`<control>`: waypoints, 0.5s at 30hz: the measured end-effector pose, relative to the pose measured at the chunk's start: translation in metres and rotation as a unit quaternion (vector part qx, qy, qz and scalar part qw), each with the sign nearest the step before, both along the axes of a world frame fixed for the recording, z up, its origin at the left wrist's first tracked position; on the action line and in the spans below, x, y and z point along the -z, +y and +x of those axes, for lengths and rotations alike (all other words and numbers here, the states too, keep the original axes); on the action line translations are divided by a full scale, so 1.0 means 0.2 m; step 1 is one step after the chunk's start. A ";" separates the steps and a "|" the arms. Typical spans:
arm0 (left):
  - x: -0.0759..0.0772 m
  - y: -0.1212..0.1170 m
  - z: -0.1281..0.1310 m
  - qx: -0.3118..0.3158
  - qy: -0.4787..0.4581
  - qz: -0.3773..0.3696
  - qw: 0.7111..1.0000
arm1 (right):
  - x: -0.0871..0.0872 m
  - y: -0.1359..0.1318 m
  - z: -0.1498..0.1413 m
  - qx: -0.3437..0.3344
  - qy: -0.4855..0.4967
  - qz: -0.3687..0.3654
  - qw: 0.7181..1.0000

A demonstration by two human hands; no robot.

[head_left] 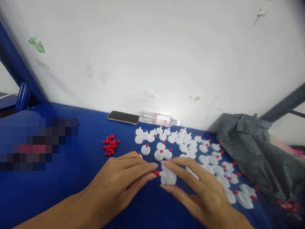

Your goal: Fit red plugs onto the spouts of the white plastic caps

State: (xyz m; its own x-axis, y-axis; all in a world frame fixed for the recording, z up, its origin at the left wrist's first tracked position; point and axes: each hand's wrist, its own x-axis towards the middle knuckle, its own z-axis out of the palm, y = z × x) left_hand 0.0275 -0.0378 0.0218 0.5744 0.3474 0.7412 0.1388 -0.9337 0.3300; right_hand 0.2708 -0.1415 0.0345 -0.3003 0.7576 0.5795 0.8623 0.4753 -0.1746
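Observation:
Between the thumb and fingers of my right hand (202,187) is a white plastic nozzle lid (170,176), its spout turned to the left. On the spout's tip sits a small red cap (156,173), pinched by the fingertips of my left hand (119,178). Loose red caps (111,147) lie in a small pile beyond my left hand. Several capped nozzle lids (159,155) stand just past my fingers, with red tips up. Uncapped white lids (139,139) are grouped farther back, and more red-tipped lids (245,200) spread to the right.
A phone (122,117) and a clear water bottle (152,118) lie along the wall (143,57) at the back of the blue table (78,116). A dark plastic bag (250,152) stands at the right edge, close to the lids. A pixelated patch covers the left side.

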 end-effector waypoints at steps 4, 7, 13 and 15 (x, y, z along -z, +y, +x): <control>0.01 0.00 0.01 -0.027 0.021 0.017 0.999 | 0.01 -0.01 -0.01 -0.014 -0.027 0.012 0.999; 0.00 -0.02 0.02 -0.025 0.023 0.023 0.999 | 0.00 -0.03 -0.03 -0.029 -0.039 0.036 0.998; 0.00 -0.05 0.00 -0.016 0.026 0.020 0.999 | -0.02 -0.06 -0.08 -0.039 -0.039 0.053 0.997; 0.01 -0.05 0.00 -0.019 0.025 0.018 0.999 | 0.00 -0.07 -0.09 -0.038 -0.027 0.061 0.997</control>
State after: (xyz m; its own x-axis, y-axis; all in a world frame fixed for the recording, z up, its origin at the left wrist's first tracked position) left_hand 0.0270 -0.0487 0.0206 0.5982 0.3429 0.7243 0.1895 -0.9387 0.2879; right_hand 0.2534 -0.1552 0.0352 -0.3876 0.6564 0.6472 0.8298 0.5543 -0.0651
